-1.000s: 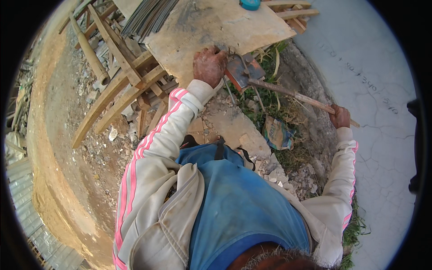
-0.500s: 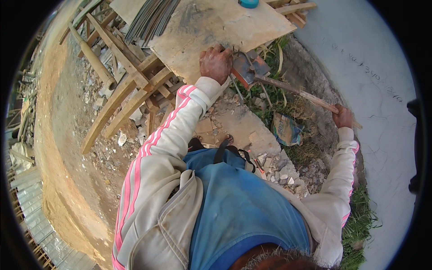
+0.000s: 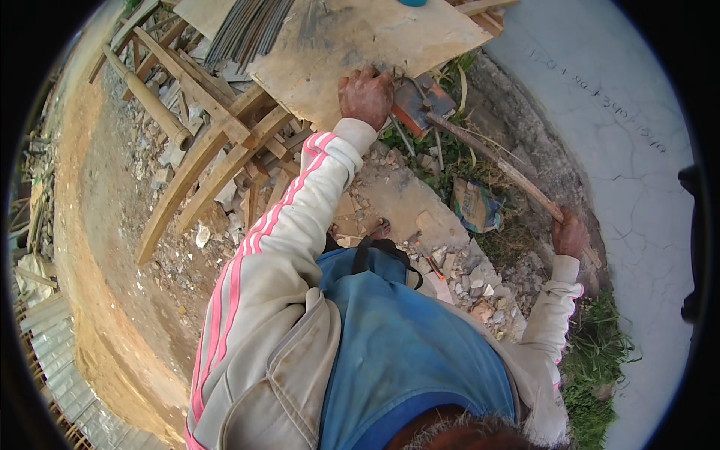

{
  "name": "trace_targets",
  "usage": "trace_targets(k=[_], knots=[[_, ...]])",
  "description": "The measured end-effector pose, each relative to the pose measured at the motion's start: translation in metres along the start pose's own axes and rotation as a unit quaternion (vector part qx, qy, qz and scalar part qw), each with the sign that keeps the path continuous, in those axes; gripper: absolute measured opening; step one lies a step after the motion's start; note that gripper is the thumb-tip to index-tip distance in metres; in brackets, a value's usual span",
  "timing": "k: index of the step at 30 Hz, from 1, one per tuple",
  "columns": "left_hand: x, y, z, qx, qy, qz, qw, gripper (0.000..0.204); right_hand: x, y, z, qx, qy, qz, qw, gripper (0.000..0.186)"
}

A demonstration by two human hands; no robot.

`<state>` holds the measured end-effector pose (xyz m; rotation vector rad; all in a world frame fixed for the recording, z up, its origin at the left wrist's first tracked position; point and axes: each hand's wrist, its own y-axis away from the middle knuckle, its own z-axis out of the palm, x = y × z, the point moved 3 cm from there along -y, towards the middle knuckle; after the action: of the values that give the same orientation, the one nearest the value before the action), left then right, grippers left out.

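My left hand [image 3: 365,96] is closed at the edge of a pale board [image 3: 304,52], its fingers on something I cannot make out, beside a small rusty orange-and-grey metal fixture [image 3: 409,112] with bent rods. From the fixture a long, rough brown bar [image 3: 495,157] runs down to the right, and my right hand [image 3: 570,234] grips its lower end. A bundle of thin metal rods [image 3: 238,36] rests at the board's upper left. Part of a round turquoise object [image 3: 412,1] shows at the top edge.
Timber pieces [image 3: 206,116] and a bamboo pole [image 3: 146,97] lie over rubble on the left. Weeds, a torn sack [image 3: 476,206] and broken masonry [image 3: 480,285] are beside me. A smooth grey cracked surface [image 3: 637,262] with dark markings runs along the right.
My right hand has come down toward me, swinging the bar's near end downward. My left hand stays at the board's edge by the fixture, shifted slightly right and up in view.
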<state>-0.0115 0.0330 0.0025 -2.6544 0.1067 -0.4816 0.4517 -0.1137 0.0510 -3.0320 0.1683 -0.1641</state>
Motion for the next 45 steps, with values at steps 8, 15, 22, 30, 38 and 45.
trace_targets(k=[8, 15, 22, 30, 38, 45], knots=[[0.000, 0.001, -0.001, -0.002, -0.016, 0.005, 1.000, 0.020, 0.012, -0.036, -0.026, -0.156, -0.105, -0.076, 0.979, 0.064], [0.001, -0.003, 0.003, -0.004, -0.029, 0.016, 0.999, 0.021, 0.011, -0.016, -0.007, -0.100, -0.079, -0.043, 0.991, 0.075], [0.001, -0.006, 0.007, 0.000, -0.037, 0.041, 0.998, 0.021, -0.007, 0.023, -0.018, -0.058, -0.053, 0.013, 0.997, 0.076], [-0.001, -0.007, 0.013, -0.019, -0.042, 0.038, 0.998, 0.021, -0.076, 0.135, -0.023, -0.040, -0.032, 0.153, 0.987, 0.080], [-0.008, 0.005, -0.005, -0.074, 0.000, 0.133, 0.988, 0.048, -0.085, 0.138, -0.035, -0.062, -0.016, 0.177, 0.982, 0.081], [-0.023, 0.013, -0.016, -0.098, 0.029, 0.256, 0.961, 0.100, -0.117, 0.165, -0.052, -0.058, -0.002, 0.227, 0.972, 0.082]])
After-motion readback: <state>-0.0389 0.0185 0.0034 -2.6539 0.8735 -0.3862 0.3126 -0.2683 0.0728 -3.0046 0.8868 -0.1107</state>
